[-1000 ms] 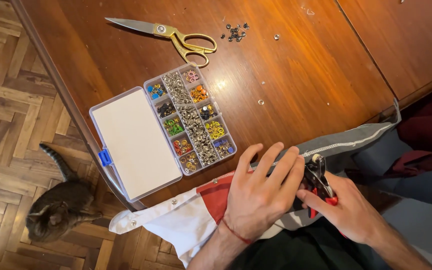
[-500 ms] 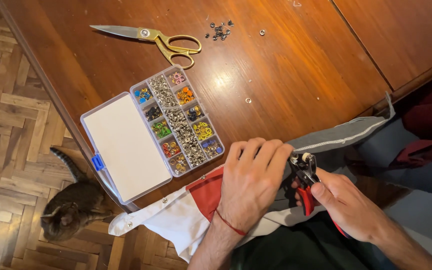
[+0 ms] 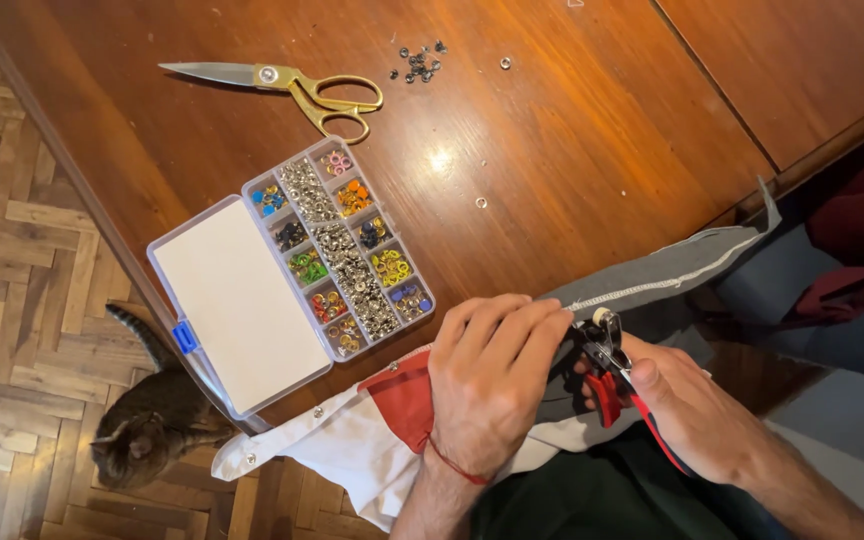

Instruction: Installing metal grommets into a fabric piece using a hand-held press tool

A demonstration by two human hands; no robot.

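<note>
Grip: my right hand closed round red-handled pliers, left hand flat on grey fabric at surface edge | step: setting eyelet | next: firm, square squeeze.

Dark reddish-brown wooden table, polished, with a bright glint of light near its middle and a seam running diagonally toward the far right corner. Beyond the left edge, herringbone parquet floor in worn light and brown blocks. Grey tabby cat sitting on that floor just beside the table's near left edge.
</note>
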